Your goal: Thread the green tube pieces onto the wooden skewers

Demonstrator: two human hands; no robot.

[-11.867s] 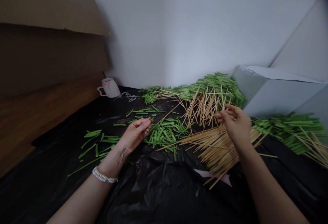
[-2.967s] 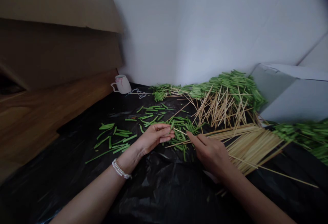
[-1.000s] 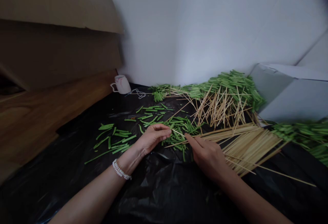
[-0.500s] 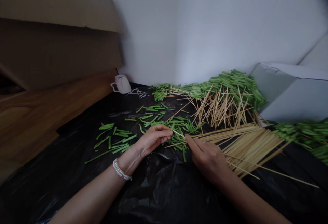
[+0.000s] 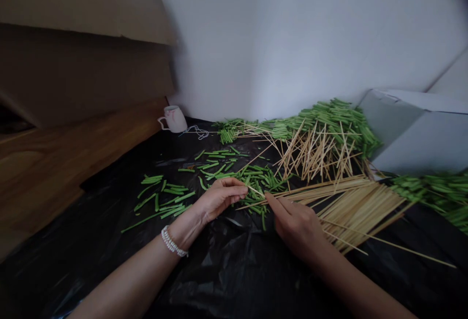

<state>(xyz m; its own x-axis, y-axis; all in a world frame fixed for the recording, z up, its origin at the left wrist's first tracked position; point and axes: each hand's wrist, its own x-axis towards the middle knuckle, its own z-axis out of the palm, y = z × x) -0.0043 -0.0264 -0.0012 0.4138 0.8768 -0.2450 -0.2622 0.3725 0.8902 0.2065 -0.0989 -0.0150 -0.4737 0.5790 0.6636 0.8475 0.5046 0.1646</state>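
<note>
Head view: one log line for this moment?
left hand: pinched shut at tip of bamboo skewer | right hand: holds skewer | near: green stalk pieces, skewer pile | surface: black plastic sheet

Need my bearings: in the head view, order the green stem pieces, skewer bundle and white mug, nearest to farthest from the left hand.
1. Green stem pieces, right beside the left hand.
2. Skewer bundle, to its right.
3. White mug, far back left.

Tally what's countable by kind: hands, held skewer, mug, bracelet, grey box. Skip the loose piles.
hands: 2 (left hand, right hand)
held skewer: 1
mug: 1
bracelet: 1
grey box: 1
total: 6
</note>
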